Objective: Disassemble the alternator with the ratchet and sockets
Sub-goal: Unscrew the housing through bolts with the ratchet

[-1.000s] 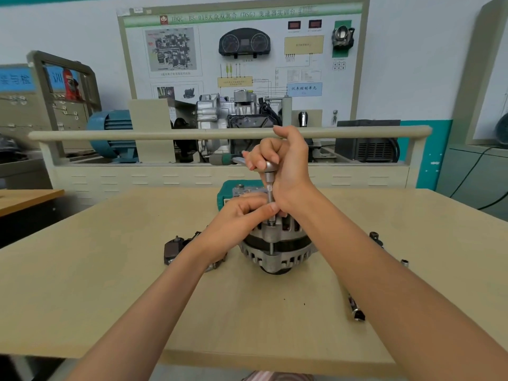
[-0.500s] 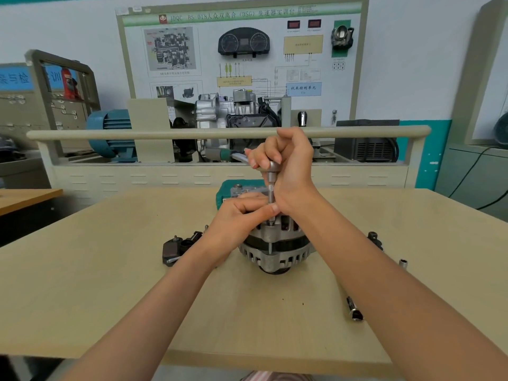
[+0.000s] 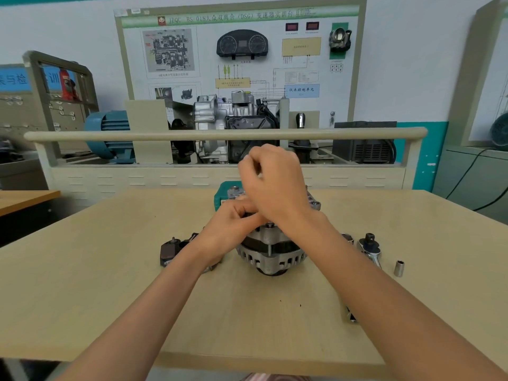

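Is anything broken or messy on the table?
Nothing looks broken. Loose bits lie scattered on the table: a small socket, a ratchet head and a dark removed part beside the alternator. That fits taking it apart.
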The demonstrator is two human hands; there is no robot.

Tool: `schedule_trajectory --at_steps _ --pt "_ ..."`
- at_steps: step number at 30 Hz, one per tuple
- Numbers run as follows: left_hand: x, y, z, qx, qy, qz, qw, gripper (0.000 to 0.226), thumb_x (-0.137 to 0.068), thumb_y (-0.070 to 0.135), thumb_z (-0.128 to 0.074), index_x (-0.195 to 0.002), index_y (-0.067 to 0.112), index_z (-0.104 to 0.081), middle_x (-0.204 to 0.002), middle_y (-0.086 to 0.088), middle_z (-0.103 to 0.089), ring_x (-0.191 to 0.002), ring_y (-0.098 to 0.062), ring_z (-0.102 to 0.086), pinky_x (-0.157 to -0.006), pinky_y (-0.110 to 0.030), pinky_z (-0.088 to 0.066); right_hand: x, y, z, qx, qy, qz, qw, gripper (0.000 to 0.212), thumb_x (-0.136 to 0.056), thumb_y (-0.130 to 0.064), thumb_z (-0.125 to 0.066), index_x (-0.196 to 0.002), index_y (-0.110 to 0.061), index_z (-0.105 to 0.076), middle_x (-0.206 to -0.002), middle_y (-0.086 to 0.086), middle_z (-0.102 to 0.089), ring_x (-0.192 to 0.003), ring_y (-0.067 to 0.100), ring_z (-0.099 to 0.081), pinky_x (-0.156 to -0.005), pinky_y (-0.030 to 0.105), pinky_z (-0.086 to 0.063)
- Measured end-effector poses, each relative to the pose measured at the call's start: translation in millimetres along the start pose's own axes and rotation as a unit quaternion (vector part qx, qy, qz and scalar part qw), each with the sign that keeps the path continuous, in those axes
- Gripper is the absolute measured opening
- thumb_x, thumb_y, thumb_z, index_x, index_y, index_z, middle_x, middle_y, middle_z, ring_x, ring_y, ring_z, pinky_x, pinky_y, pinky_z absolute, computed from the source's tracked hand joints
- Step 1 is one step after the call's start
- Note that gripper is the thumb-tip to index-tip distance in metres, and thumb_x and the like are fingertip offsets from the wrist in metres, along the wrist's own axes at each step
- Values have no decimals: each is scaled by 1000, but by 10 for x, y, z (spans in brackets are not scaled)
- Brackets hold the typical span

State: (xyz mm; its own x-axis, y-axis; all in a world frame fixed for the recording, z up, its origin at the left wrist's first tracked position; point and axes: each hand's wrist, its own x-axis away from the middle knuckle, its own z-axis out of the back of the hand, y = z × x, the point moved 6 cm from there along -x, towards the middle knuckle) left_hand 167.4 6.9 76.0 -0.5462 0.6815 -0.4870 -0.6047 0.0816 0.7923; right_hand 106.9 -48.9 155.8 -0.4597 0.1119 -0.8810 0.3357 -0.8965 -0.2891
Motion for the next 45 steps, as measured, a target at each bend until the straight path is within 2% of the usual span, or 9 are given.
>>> schedule_trajectory --at_steps 7,11,14,18,25,28,36,40,45 --pt "-12 -62 59 20 68 21 997 36 -79 -4 -57 -54 22 -63 -54 9 -64 -55 2 -59 -52 -12 -45 32 -76 -26 223 -3 -36 974 22 -88 -33 -40 -80 -15 -51 -80 0 -41 -82 19 -37 -81 36 -24" --pt "-25 -11 4 14 41 5 999 26 -80 10 -68 -62 28 -74 -66 7 -71 -70 -4 -68 -65 -17 -52 -23 2 26 -62 12 -96 993 40 -85 -29 -39 -48 -14 -37 -47 -9 -37 -56 11 -38 -77 32 -33" --pt "-17 46 -7 11 26 -8 1000 35 -72 46 -70 -85 13 -74 -95 -12 -71 -96 -30 -65 -91 -45 -52 -105 176 -15 -350 -2 -203 914 52 -92 -20 -37 -42 -9 -37 -38 -3 -36 -45 10 -38 -64 27 -39" --pt "-11 42 -5 22 -15 0 1000 26 -82 40 -63 -97 23 -75 -109 -1 -70 -108 -17 -62 -99 -37 -46 -121 238 -132 -545 -30 -258 797 53 -94 -19 -31 -42 -13 -33 -36 0 -36 -46 16 -37 -72 31 -43" --pt "-45 -12 42 18 13 -7 1000 29 -81 12 -69 -66 36 -75 -73 13 -73 -75 0 -68 -67 -11 -50 -8 8 41 -128 24 -57 990 36 -82 -25 -39 -50 -9 -40 -48 -1 -37 -53 14 -37 -60 28 -32" --pt "-52 -54 88 15 52 -7 999 45 -80 -2 -62 -51 32 -68 -53 13 -64 -56 4 -60 -52 -9 -43 52 -76 9 134 26 -5 991 29 -88 -31 -42 -64 -15 -45 -63 -4 -46 -70 17 -43 -78 31 -30" --pt "-54 -49 51 18 22 -9 1000 40 -79 1 -62 -58 33 -72 -63 11 -70 -64 1 -66 -60 -11 -48 11 -76 32 -12 48 0 999 36 -87 -26 -39 -53 -16 -37 -52 -8 -35 -60 19 -39 -73 38 -36" --pt "-42 -5 43 22 -5 -18 1000 11 -85 22 -66 -87 17 -76 -91 -11 -73 -92 -25 -68 -87 -37 -54 -49 43 30 -201 25 -62 977 44 -82 -26 -38 -51 5 -42 -48 18 -40 -53 28 -37 -57 36 -30" --pt "-35 26 24 38 -40 -22 998 38 -77 45 -65 -99 16 -75 -107 -12 -70 -106 -26 -64 -99 -40 -48 -86 140 -3 -337 0 -112 935 41 -79 -26 -37 -44 -4 -43 -48 12 -40 -56 23 -41 -62 39 -40"
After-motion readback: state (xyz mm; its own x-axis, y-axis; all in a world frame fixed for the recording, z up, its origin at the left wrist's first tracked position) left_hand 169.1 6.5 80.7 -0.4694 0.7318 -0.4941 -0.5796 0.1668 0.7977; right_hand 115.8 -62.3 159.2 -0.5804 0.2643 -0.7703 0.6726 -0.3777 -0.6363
